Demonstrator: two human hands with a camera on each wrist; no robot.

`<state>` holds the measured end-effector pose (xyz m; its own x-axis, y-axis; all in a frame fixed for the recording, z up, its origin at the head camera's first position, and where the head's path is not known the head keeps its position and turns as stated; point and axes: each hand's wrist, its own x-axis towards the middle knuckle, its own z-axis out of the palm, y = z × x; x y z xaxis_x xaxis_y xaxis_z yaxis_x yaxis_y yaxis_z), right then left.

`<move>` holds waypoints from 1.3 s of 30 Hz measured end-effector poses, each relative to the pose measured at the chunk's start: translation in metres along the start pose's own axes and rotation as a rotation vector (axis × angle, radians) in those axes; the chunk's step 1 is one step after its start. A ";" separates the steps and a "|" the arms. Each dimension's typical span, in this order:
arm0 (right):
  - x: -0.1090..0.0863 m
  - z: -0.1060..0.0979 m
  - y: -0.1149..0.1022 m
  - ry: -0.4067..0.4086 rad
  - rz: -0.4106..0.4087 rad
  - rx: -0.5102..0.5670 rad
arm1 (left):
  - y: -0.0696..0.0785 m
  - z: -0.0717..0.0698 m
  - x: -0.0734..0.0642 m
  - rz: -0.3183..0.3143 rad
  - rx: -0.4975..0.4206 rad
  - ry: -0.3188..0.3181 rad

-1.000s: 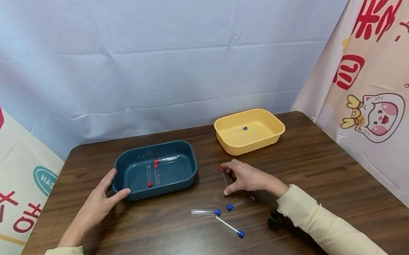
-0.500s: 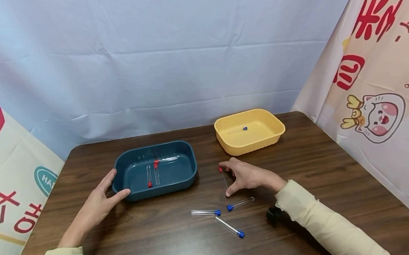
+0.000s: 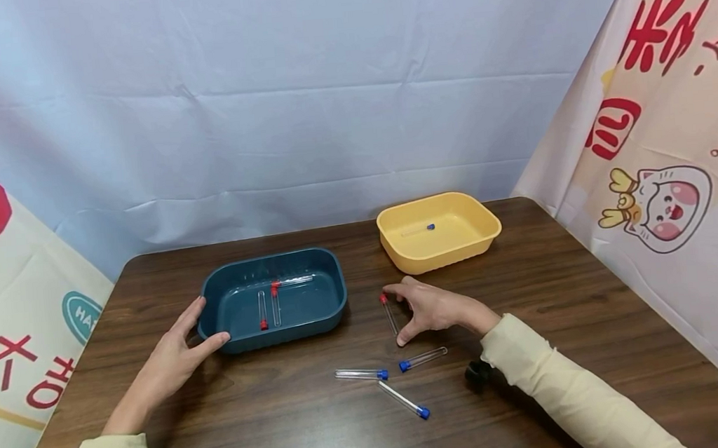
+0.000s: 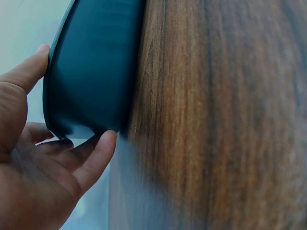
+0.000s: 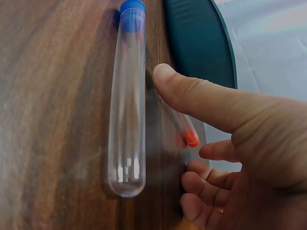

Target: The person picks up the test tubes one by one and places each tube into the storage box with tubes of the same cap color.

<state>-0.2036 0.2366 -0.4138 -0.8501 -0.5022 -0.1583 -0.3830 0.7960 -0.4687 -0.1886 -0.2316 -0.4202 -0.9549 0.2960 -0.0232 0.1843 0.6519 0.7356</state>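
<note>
My left hand (image 3: 175, 347) rests at the left end of the dark teal tray (image 3: 316, 327). In the left wrist view, the thumb touches the tray's rim and the other fingers spread below its end wall. To the right of the tray, my right hand (image 3: 435, 308) spans a clear test tube with a red cap (image 3: 389, 314). Its thumb overlaps the tube's lower end, while the index fingertip is right by the cap. In the right wrist view a small gap shows between that fingertip and the red cap (image 5: 192, 138).
Several red-capped test tubes (image 3: 262, 309) lie inside the teal tray. The yellow tray (image 3: 440, 254) at the back right holds a blue-capped tube (image 3: 430, 227). More blue-capped tubes (image 3: 404, 399) lie on the wooden table (image 3: 274, 427) in front of the right hand.
The red-capped tube by my right hand has shifted slightly left, and my right thumb has moved a little toward me. My left hand and both trays stay in place.
</note>
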 end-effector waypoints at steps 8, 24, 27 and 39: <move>0.001 0.002 -0.001 0.002 0.016 -0.012 | 0.001 -0.001 0.000 -0.001 -0.005 -0.005; 0.003 0.002 -0.002 -0.002 0.039 -0.019 | -0.001 0.000 0.000 0.004 0.000 -0.003; 0.003 0.003 -0.002 0.002 0.039 -0.019 | -0.002 0.000 0.000 0.006 -0.004 -0.002; 0.003 -0.001 -0.005 0.030 0.003 -0.026 | 0.000 -0.001 0.000 -0.001 -0.004 -0.002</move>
<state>-0.2046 0.2309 -0.4112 -0.8617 -0.4897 -0.1330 -0.3894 0.8062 -0.4453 -0.1891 -0.2319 -0.4199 -0.9544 0.2973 -0.0253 0.1827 0.6495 0.7381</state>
